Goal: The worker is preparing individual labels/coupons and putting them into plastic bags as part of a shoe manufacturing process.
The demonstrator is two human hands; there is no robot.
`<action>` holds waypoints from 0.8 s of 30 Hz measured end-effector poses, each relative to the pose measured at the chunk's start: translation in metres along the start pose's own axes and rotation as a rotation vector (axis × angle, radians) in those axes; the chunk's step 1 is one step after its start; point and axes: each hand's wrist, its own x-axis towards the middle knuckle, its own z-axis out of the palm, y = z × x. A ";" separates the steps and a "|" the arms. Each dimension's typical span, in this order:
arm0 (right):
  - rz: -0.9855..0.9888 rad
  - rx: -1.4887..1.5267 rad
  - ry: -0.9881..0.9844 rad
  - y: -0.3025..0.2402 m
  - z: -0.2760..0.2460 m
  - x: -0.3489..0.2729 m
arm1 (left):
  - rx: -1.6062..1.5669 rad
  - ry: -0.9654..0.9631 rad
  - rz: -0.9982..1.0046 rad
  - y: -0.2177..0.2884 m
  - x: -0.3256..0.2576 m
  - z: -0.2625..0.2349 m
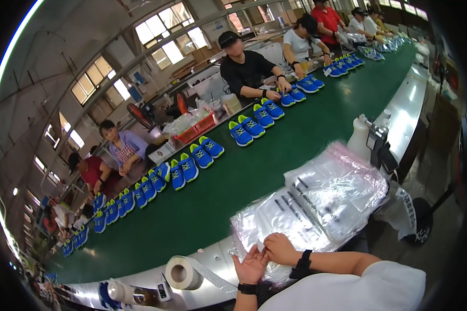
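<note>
My left hand (251, 266) lies palm up with its fingers spread at the near edge of a stack of clear plastic bags (316, 202). My right hand (280, 248) rests curled on the same stack, its fingers pinching the lower edge of a bag. Both wrists wear dark bands. The bags lie in overlapping piles on the metal ledge (218, 254) beside a green conveyor belt (275, 150).
Pairs of blue and yellow-green sports shoes (246, 129) line the belt's far side, where several seated people work. A roll of white tape (182, 272) sits left of my hands. A white spray bottle (360, 136) and a black device (381, 150) stand at the right.
</note>
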 end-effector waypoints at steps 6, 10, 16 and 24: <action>0.279 0.399 -0.203 -0.002 -0.040 0.012 | 0.074 0.126 0.032 -0.001 -0.002 0.016; 0.322 0.485 -0.141 0.001 -0.054 0.008 | 0.289 0.065 -0.008 -0.001 0.000 0.028; 0.149 0.437 -0.070 -0.005 -0.086 0.014 | 0.779 0.133 -0.133 -0.013 0.000 0.072; 0.017 0.370 -0.185 -0.020 -0.072 0.023 | 0.776 0.031 -0.142 -0.018 0.005 0.094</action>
